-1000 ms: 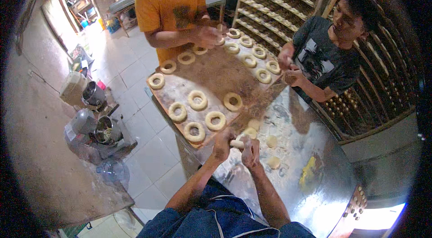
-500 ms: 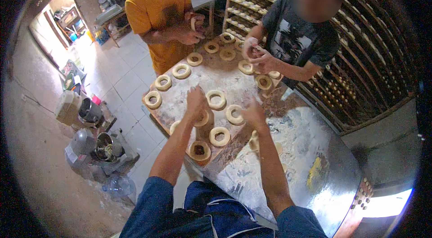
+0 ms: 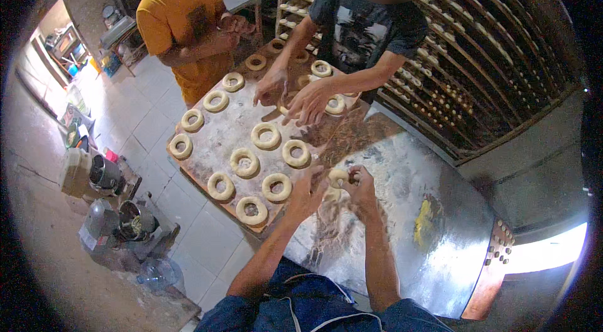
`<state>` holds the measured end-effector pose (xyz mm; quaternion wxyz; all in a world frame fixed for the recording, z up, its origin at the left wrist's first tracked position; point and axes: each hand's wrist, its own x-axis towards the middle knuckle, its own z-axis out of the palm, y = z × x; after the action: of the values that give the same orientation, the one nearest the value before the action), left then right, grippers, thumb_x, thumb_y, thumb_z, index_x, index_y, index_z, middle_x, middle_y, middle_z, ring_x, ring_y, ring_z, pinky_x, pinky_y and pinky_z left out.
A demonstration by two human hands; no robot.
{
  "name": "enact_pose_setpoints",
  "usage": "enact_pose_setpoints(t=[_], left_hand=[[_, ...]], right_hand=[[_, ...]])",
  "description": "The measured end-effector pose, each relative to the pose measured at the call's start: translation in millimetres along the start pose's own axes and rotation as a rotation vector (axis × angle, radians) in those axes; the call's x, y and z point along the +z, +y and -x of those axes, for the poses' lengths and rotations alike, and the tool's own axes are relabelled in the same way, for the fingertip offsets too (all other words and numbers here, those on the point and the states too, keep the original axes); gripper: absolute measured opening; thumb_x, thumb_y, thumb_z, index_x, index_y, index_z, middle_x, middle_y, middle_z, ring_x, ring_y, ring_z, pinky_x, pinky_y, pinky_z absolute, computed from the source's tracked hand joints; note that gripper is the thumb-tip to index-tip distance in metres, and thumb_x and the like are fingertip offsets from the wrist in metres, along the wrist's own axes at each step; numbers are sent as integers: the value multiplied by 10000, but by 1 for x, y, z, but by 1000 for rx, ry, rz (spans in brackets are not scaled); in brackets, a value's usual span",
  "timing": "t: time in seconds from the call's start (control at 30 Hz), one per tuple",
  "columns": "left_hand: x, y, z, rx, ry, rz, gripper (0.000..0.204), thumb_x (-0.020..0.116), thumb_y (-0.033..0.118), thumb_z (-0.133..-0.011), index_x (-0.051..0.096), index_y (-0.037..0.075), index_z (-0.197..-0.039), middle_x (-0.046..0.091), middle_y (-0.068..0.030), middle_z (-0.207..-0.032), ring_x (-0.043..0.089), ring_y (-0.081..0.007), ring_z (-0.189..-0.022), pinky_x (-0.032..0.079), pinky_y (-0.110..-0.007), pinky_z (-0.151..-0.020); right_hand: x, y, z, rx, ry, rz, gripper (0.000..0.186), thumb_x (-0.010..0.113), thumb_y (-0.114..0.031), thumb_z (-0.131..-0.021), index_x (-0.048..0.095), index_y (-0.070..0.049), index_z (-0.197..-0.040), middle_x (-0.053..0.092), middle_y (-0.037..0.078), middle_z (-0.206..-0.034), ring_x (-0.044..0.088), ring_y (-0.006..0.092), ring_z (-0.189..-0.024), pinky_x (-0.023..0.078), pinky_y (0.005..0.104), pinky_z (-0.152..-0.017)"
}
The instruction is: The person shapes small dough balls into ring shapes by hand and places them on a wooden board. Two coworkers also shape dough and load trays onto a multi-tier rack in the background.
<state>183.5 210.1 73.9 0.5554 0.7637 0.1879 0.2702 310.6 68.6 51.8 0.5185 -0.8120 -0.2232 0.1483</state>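
A floured metal worktable (image 3: pixel 433 187) fills the lower right of a tiled bakery room, with tall racks of trays (image 3: pixel 477 62) behind it. On the table's near end lies a wooden board (image 3: pixel 220 125) carrying rows of raw dough rings. The person's left hand (image 3: pixel 309 190) and right hand (image 3: pixel 361 184) meet just past the board's edge, both closed around one dough ring (image 3: pixel 339 176) held above the table; the fingers seem to be stretching its hole, though the view is too small to be sure. The step in hand looks like shaping. Setting the ring down would call for a bare spot among the rings already on the board. Across the board, a person in a dark shirt (image 3: pixel 364 24) reaches in with both hands, and another in an orange shirt (image 3: pixel 182 18) stands at the far corner.
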Motion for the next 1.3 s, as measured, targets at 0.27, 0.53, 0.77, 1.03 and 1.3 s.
enact_pose_setpoints(t=[0.27,0.53,0.77,1.03,1.3], left_hand=[[76,27,57,-212,-251,460,270,645,77,-896,617,-59,-1127,665,-114,-1057,619,-156,-968,505,-299,-865],[156,37,132,-352,-267,964,275,596,67,-930,562,-18,-1189,633,-114,-1095,619,-177,-959,522,-286,-778],[202,54,187,-482,-496,1065,467,645,-3,-842,441,47,-1260,596,-115,-1075,598,-220,-971,522,-361,-830],[260,37,213,-304,-312,691,280,453,360,-969,502,94,-1043,579,-69,-938,610,-234,-850,493,-387,-697],[270,22,247,-568,-231,937,288,424,317,-982,433,109,-784,434,-36,-672,501,-155,-578,403,-364,-502]], right_hand=[[-71,1,77,-24,-27,-271,564,753,-66,-733,467,-27,-1216,650,165,-1055,652,213,-937,538,329,-772],[-147,-12,151,19,-170,-3,706,706,-86,-741,373,-104,-1363,633,106,-969,604,220,-874,497,355,-803],[-189,50,198,178,-123,-759,492,605,-191,-888,435,-56,-1330,546,117,-1110,563,215,-934,483,343,-806],[-188,99,241,446,300,-921,465,430,-379,-989,580,39,-1127,571,91,-732,566,213,-708,471,371,-652],[-194,85,280,222,225,-269,582,442,-472,-970,614,46,-770,552,84,-661,554,172,-618,488,373,-587]])
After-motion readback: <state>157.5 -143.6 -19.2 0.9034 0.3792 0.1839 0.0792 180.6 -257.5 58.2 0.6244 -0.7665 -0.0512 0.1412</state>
